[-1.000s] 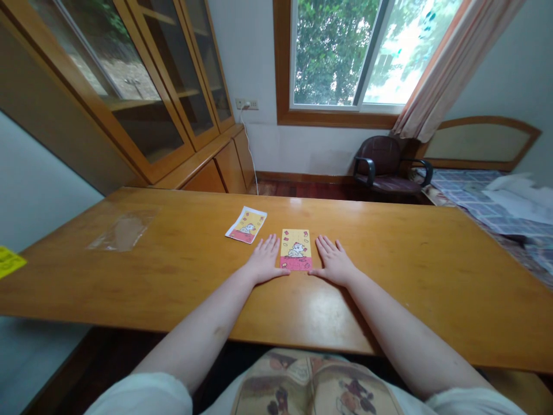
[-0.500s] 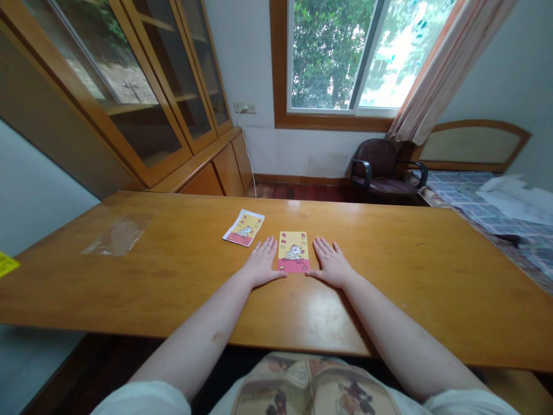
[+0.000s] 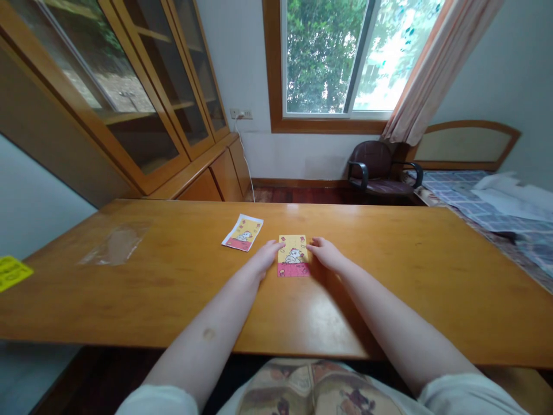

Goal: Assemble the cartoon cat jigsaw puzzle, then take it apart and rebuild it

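Note:
A yellow-and-pink picture puzzle [image 3: 294, 268] with a white cartoon animal lies flat on the table, faint lines crossing it like piece joints. At its left side, my left hand [image 3: 266, 256] is turned on edge, the thumb reaching the upper left border. Opposite it, my right hand [image 3: 327, 253] is raised a little off the wood, its thumb by the upper right border and its fingers loosely bent. Neither hand visibly grips the puzzle; the undersides of the fingers are hidden. Beyond my left hand lies a white-edged paper sheet [image 3: 243, 233] bearing the same picture.
A crumpled clear plastic bag [image 3: 116, 244] rests at the left of the wooden table [image 3: 410, 276]. A yellow label [image 3: 12, 273] shows at the left edge. A glass-door cabinet [image 3: 173, 109], an office chair [image 3: 375, 167] and a bed [image 3: 466, 190] stand beyond the table.
Both hands have gone from lying flat with fingers spread to being turned on edge, thumbs moved up along the puzzle's sides. The puzzle stays in place; the view has shifted slightly.

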Demonstrator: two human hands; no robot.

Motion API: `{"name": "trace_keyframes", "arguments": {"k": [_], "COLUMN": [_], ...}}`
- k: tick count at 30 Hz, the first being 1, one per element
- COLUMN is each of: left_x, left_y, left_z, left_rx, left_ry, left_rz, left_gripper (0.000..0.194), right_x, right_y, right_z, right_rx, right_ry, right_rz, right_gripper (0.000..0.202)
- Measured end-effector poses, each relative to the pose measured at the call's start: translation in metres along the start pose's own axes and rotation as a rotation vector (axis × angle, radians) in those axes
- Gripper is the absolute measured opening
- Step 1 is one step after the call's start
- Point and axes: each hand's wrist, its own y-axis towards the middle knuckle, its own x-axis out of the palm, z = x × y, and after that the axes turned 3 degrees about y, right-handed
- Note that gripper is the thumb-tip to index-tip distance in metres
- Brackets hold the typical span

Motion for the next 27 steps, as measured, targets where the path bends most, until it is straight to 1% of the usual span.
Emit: {"name": "trace_keyframes", "arguments": {"k": [2,4,7,12,14,17,20,23,25,27], "left_x": [0.004,0.006,0.009,0.017,0.02,0.026,0.032,0.035,0.033,0.027], "left_y": [0.001,0.001,0.001,0.007,0.009,0.011,0.014,0.019,0.02,0.018], "left_z": [0.009,0.017,0.021,0.012,0.008,0.004,-0.001,-0.008,-0.011,-0.01], "left_rx": [-0.097,-0.182,-0.268,-0.268,-0.259,-0.245,-0.197,-0.074,0.008,0.099], "left_ry": [-0.182,-0.319,-0.419,-0.494,-0.514,-0.52,-0.428,-0.247,-0.08,0.163], "left_rz": [-0.029,-0.052,-0.053,0.048,0.054,0.047,0.035,0.017,0.007,0.023], "left_gripper": [0.036,0.029,0.025,0.022,0.024,0.034,0.048,0.059,0.06,0.06], "right_x": [0.006,0.01,0.014,0.022,0.026,0.031,0.034,0.033,0.029,0.022], "right_y": [0.007,0.012,0.015,0.014,0.012,0.009,0.008,0.008,0.009,0.01], "right_z": [-0.004,-0.006,-0.006,-0.004,-0.003,-0.001,0.001,0.002,0.003,0.002], "right_rx": [0.037,0.055,0.063,0.055,0.045,0.021,-0.021,-0.056,-0.064,-0.106], "right_ry": [0.068,0.104,0.134,0.195,0.232,0.233,0.182,0.114,0.06,-0.039], "right_rz": [0.028,0.066,0.101,0.088,0.108,0.156,0.184,0.198,0.2,0.21], "right_gripper": [0.06,0.062,0.061,0.057,0.054,0.05,0.045,0.04,0.041,0.045]}}
